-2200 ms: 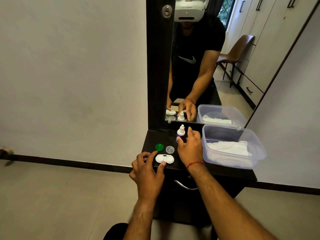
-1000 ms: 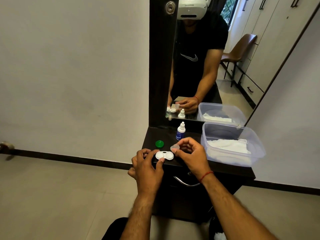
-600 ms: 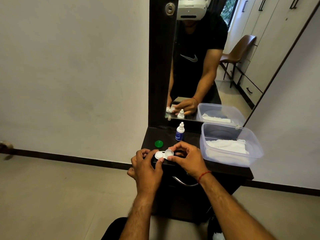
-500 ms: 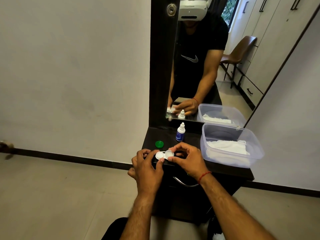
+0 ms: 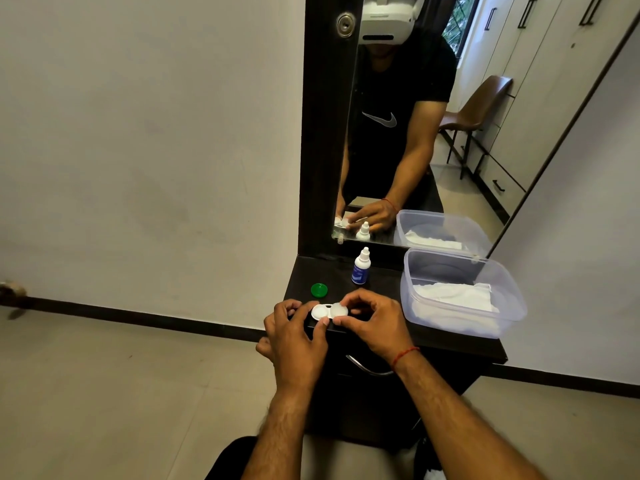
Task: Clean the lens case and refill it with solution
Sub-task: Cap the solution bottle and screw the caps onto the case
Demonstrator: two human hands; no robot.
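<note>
A white two-well lens case [image 5: 319, 312] lies near the front edge of the dark dresser top [image 5: 377, 285]. My left hand [image 5: 294, 337] pinches its left end between thumb and fingers. My right hand [image 5: 374, 320] holds a clear round cap [image 5: 339, 310] on the case's right well, thumb and forefinger around its rim. The left well stands uncovered. A green cap [image 5: 319, 289] lies on the top behind the case. The small solution bottle [image 5: 361, 267], white nozzle and blue label, stands upright further back by the mirror.
A clear plastic tub [image 5: 460, 292] with white cloth inside takes up the right side of the dresser top. A mirror [image 5: 398, 133] in a dark frame rises at the back. A metal drawer handle [image 5: 367, 367] sits below the front edge. Bare floor lies to the left.
My right hand let go of the solution bottle, picked up the clear cap from the dresser top and brought it onto the case's right well. My left hand stayed on the case.
</note>
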